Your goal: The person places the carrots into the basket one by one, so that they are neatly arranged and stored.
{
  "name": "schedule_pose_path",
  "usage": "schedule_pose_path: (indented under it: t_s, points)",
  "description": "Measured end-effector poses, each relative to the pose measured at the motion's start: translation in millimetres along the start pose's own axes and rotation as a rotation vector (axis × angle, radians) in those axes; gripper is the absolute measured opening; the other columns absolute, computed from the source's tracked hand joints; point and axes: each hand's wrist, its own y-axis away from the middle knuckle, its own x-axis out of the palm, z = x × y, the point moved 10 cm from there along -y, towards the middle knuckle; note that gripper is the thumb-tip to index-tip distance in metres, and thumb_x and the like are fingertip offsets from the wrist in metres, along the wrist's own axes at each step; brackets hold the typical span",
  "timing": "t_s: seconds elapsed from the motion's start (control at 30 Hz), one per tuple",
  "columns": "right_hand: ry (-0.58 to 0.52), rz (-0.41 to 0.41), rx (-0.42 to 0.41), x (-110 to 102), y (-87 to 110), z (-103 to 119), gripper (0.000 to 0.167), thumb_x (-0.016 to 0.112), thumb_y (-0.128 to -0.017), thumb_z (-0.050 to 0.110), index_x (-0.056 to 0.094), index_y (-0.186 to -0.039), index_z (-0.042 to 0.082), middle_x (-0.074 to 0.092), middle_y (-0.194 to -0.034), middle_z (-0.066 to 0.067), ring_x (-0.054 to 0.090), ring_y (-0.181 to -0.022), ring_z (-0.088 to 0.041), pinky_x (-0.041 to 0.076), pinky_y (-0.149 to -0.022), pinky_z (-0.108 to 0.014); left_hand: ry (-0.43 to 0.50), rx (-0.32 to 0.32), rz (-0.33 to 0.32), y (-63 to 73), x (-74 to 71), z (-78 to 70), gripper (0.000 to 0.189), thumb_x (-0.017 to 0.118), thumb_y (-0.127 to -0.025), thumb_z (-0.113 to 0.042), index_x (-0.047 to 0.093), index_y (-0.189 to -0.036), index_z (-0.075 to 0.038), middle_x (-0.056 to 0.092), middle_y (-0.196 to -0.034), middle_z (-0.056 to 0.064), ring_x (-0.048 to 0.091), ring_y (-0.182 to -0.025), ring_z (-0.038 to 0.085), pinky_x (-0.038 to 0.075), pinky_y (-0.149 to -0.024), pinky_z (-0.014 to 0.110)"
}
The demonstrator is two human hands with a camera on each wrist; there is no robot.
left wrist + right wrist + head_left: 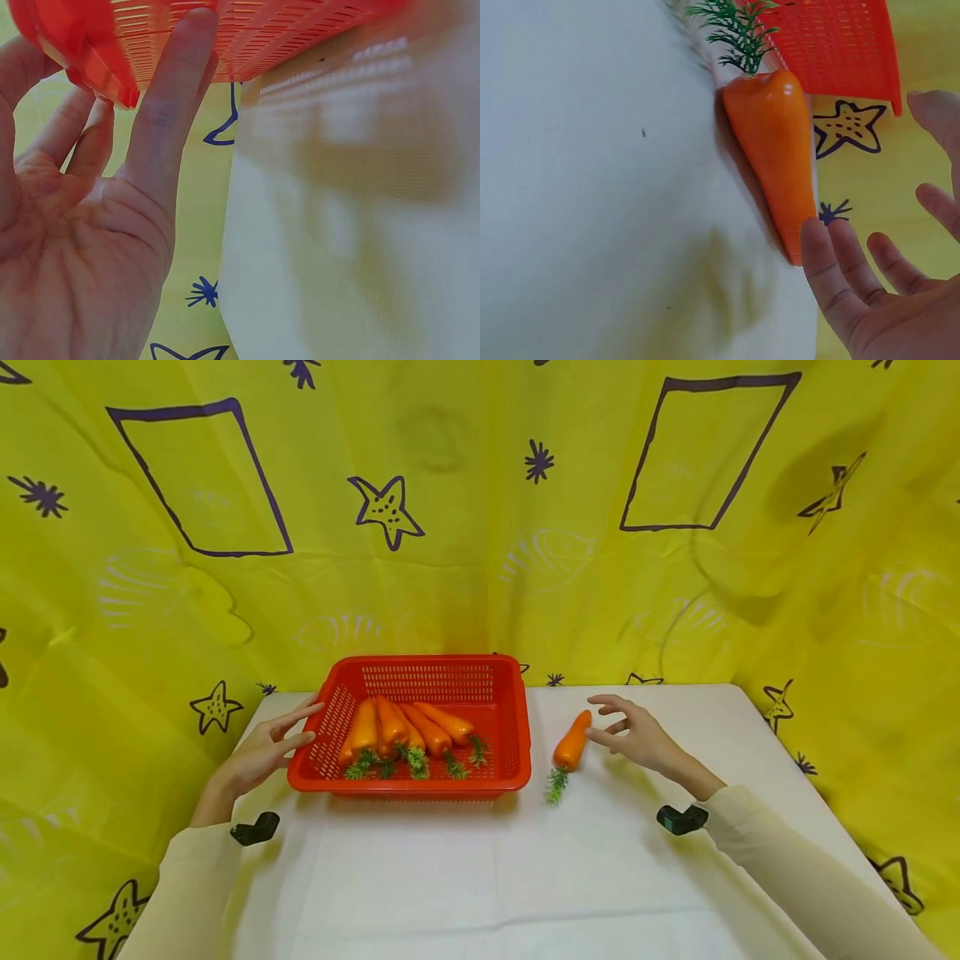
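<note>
A red slotted plastic basket [420,787] stands on the left half of the white table, with several orange toy carrots [426,731] lying inside. At its left side is my left hand [258,760], fingers extended and fingertips against the basket wall; the left wrist view has a finger [161,112] along the slotted side. One more carrot [572,743] lies on the table right of the basket, its green leaves toward me. My right hand [633,739] is spread beside this carrot, its fingertips [815,232] right at the narrow end, nothing gripped.
A white cloth [405,877] covers the table, with a fold line across the front. Yellow curtains [465,585] with sea-creature drawings enclose the back and both sides. Dark wrist devices [682,819] sit on both forearms.
</note>
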Motion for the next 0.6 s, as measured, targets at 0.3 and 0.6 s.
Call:
schedule_pose_path:
  t_s: [0.3, 0.6]
  points:
    - [-0.042, 0.022, 0.121, 18, -4.0, -18, 0.064, 0.074, -0.097, 0.027, 0.046, -0.150, 0.004, 0.043, -0.142, -0.035, 0.067, -0.096, -0.039, 0.060, -0.072, -0.042, -0.001, -0.001, 0.005, -0.1, -0.4, 0.0, 0.062, 0.055, -0.108, -0.018, 0.028, -0.163, -0.007, -0.001, -0.173, 0.006, 0.038, -0.141, 0.028, 0.054, -0.092, 0.035]
    - [-0.023, 0.040, 0.224, 34, -13.4, -32, 0.060, 0.076, -0.096, 0.029, 0.051, -0.145, 0.005, 0.049, -0.136, -0.032, 0.065, -0.070, -0.026, 0.058, -0.066, -0.034, 0.000, 0.001, 0.010, -0.1, 0.7, -1.0, 0.062, 0.054, -0.108, -0.018, 0.027, -0.163, -0.006, 0.000, -0.173, 0.006, 0.017, -0.151, 0.046, 0.053, -0.093, 0.035]
